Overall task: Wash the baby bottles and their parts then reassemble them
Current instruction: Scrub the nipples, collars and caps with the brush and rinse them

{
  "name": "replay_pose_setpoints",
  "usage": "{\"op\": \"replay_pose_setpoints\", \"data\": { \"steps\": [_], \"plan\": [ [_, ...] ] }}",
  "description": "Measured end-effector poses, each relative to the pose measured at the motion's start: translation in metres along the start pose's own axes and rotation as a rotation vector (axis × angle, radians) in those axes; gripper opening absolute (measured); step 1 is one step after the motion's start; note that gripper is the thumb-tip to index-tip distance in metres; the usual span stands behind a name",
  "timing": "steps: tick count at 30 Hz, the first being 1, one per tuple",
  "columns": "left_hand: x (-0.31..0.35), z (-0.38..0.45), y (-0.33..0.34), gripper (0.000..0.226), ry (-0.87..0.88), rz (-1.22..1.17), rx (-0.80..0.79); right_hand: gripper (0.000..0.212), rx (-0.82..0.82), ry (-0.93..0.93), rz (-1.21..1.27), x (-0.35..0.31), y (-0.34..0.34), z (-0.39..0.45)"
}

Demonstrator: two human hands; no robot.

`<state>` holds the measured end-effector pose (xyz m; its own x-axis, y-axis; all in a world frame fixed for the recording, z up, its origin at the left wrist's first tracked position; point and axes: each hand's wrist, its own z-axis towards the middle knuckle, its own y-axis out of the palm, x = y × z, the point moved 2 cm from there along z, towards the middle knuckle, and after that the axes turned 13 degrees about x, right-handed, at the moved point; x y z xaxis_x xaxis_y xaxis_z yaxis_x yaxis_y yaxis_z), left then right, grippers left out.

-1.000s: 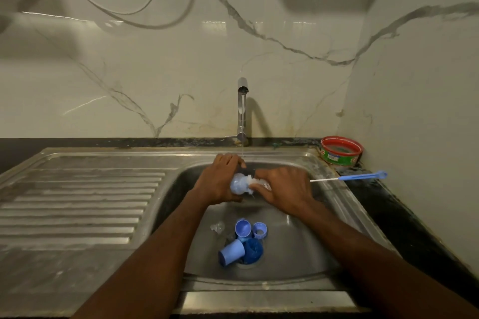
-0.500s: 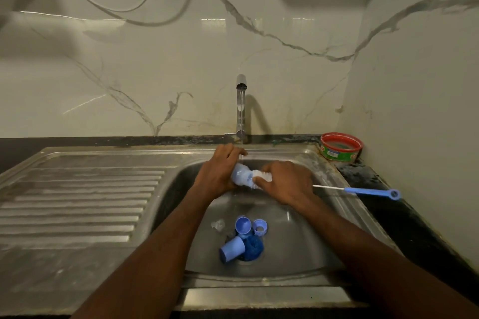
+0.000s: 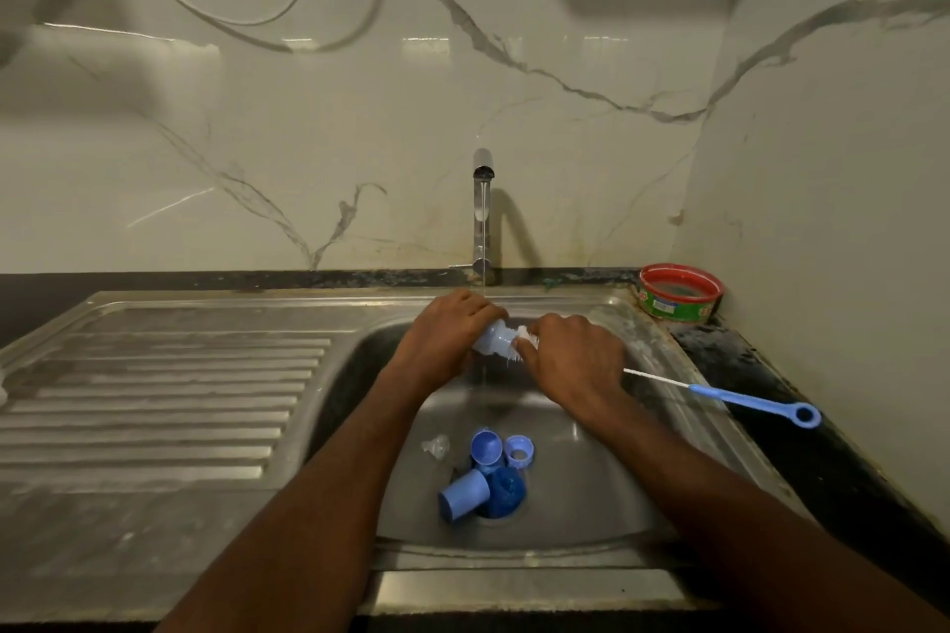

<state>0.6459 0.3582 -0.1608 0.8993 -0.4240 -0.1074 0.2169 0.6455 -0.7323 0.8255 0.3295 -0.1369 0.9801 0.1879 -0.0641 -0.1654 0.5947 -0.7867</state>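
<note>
Under the running tap my left hand grips a pale blue baby bottle held sideways over the sink. My right hand holds a bottle brush; its white bristles sit at the bottle's mouth and its blue handle sticks out to the right. On the sink floor lie two blue caps, a blue ring, a clear teat and a dark blue scrubber over the drain.
A ribbed steel drainboard runs to the left of the basin. A red-rimmed green tub stands in the back right corner on the dark counter. Marble walls close in behind and on the right.
Both hands and the bottle have risen slightly toward the tap. The brush handle has swung downward and to the right, and the bristles have gone further into the bottle's mouth.
</note>
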Motion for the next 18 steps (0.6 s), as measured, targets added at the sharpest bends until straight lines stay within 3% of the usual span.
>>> {"op": "replay_pose_setpoints", "data": {
  "steps": [5,18],
  "plan": [
    [-0.003,-0.004,-0.002,0.055,-0.069,0.055,0.016,0.043,-0.144,-0.018,0.092,0.012,-0.007,0.012],
    [0.009,-0.002,-0.005,0.064,-0.272,0.162,0.026,0.034,-0.052,-0.035,-0.078,0.023,-0.042,0.009]
  ]
}}
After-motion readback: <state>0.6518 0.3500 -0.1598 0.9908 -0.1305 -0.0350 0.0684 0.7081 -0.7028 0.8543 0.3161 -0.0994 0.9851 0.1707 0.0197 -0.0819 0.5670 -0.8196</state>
